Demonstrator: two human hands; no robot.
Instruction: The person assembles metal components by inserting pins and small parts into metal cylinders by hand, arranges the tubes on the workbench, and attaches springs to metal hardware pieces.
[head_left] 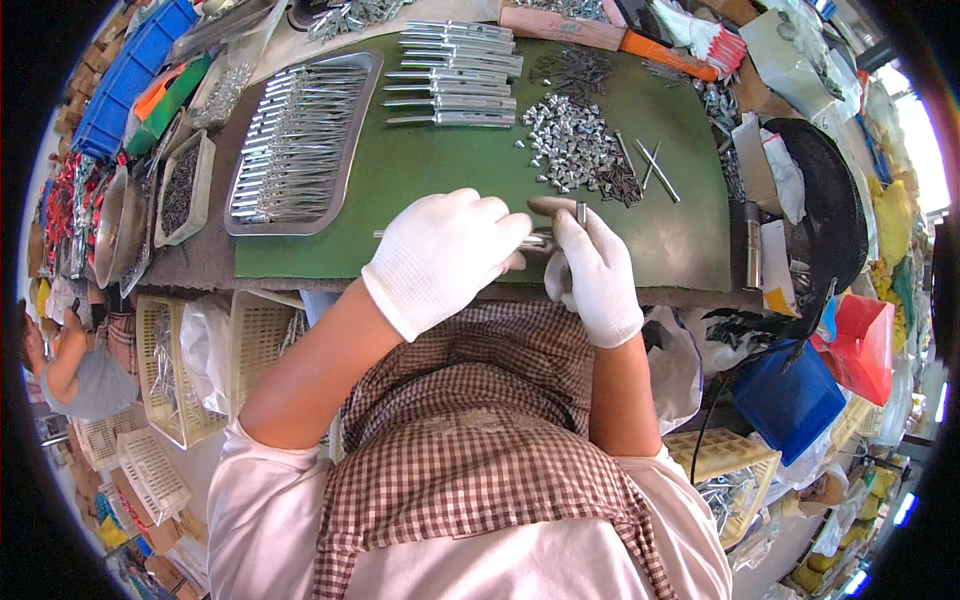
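Observation:
My left hand (445,255), in a white knit glove, is closed around a slim metal tool (540,242) over the front edge of the green mat (450,165). One thin end of it sticks out left of the glove; most is hidden. My right hand (597,268), also gloved, has its fingers closed at the tool's other end, and a short metal rod (581,212) stands up between them. Ahead of the right hand lies a pile of small shiny metal parts (565,143), with dark pins (619,182) and several loose steel rods (656,172) beside it.
A metal tray (233,212) of slim pointed tools stands at the left. Stacked metal tools (455,75) lie at the far middle, near an orange-handled hammer (665,55). Boxes of small parts line the left side; a black mesh basket (825,220) is at the right.

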